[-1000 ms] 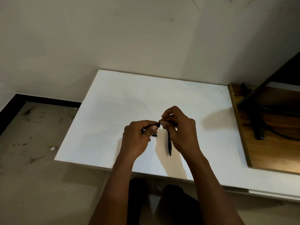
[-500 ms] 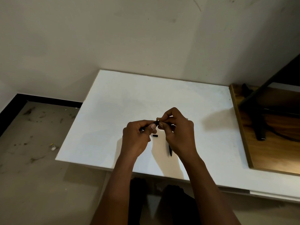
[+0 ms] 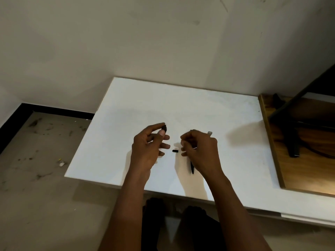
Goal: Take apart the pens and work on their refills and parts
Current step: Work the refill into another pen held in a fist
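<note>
My white rectangular bench [image 3: 145,105] stands against a plain cream wall [image 3: 126,42]. A brown wooden board [image 3: 308,171] lies at its right end, a black stand [image 3: 291,142] on it. Below left, stained grey floor [image 3: 36,196] and black skirting [image 3: 59,111].

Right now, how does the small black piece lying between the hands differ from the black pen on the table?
The small black piece is a short stub; the black pen is long and slim. The piece lies crosswise in full view, between the left hand and right hand; the pen points toward the table's near edge, its far end hidden under the right hand. Both are black and rest on the white table.
</note>
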